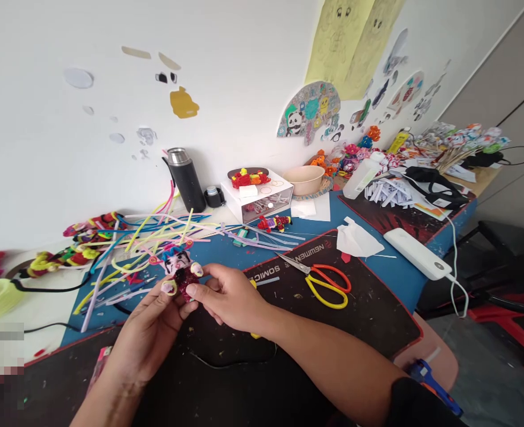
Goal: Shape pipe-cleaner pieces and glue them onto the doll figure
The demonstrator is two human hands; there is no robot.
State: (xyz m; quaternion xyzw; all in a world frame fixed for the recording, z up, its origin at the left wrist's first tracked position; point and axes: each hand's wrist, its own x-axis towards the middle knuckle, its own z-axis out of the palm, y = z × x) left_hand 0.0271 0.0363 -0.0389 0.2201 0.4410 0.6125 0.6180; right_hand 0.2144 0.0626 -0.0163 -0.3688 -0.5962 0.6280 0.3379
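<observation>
Between both hands, above the dark desk mat [253, 379], is a small pipe-cleaner doll [182, 274] with a white face, blue top and dark red body. My left hand [148, 326] is closed on it from the left and below. From the right, my right hand [228, 296] pinches its body with thumb and fingers. Part of the doll's lower body is hidden behind the fingers. Scissors [317, 279] with one red and one yellow handle lie spread on the mat, right of my hands. Loose pipe cleaners [146, 231] are strewn behind and left of the doll.
A black thermos [186, 181] stands by the wall beside a white drawer box [258, 198] and a beige bowl [304, 179]. Finished dolls [77, 252] lie at left. A white power bank [417, 255] with a cable rests at the table's right edge. A blue glue gun [435, 385] is lower right.
</observation>
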